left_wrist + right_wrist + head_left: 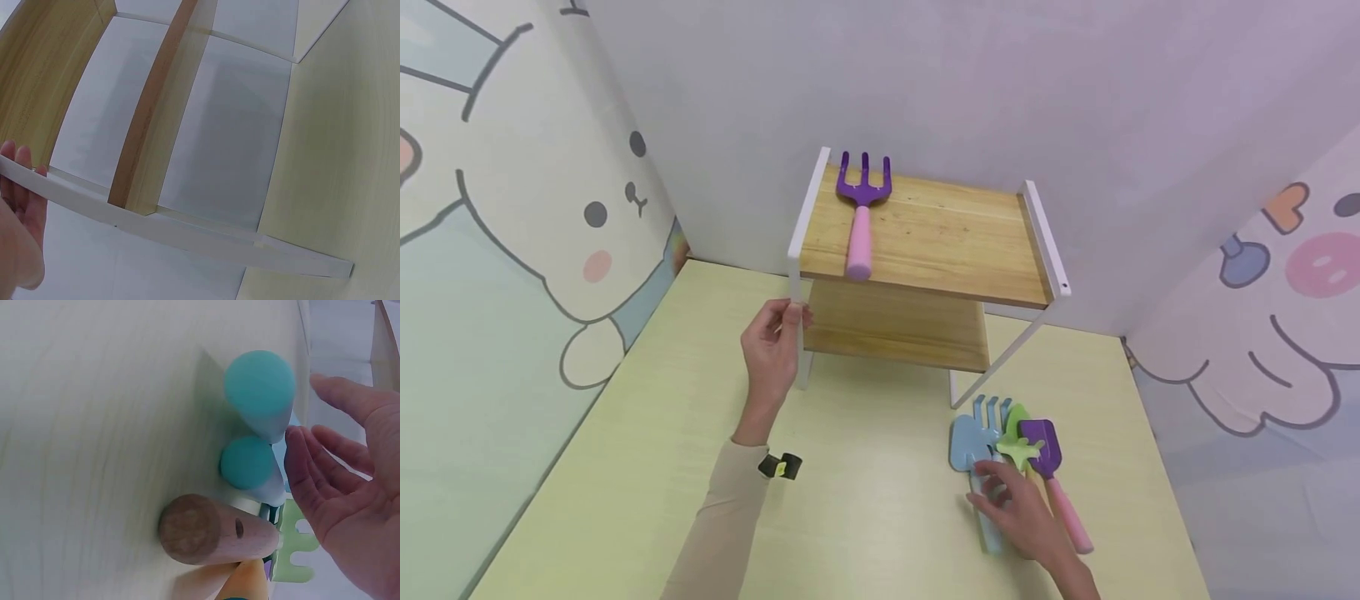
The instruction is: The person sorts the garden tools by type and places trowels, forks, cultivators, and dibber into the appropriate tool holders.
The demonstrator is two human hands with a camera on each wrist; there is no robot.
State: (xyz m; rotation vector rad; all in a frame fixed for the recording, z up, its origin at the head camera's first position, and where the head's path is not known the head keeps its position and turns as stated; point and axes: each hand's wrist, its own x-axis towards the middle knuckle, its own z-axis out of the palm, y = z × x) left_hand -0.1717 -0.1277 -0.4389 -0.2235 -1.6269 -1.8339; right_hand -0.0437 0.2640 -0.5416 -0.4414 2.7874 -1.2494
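My left hand (772, 350) pinches the white left front post (795, 287) of a two-tier wooden shelf, thumb in front; its fingertips also show at the white frame (75, 197) in the left wrist view. My right hand (1026, 512) hovers with loosely bent fingers over the handle of a light blue toy shovel (967, 443). Thumb and fingers stand apart beside that handle (259, 384) in the right wrist view. Close by lie a blue rake (992, 412), a light green rake (1021, 451), a green tool (1015, 417) partly hidden under it, and a purple shovel (1042, 442) with a pink handle.
On the top board (962, 237) lies a purple hand fork (862, 196), its pink handle reaching over the front edge. A lower board (895, 325) sits beneath. The shelf stands on a pale table (857, 500) between cartoon-printed walls.
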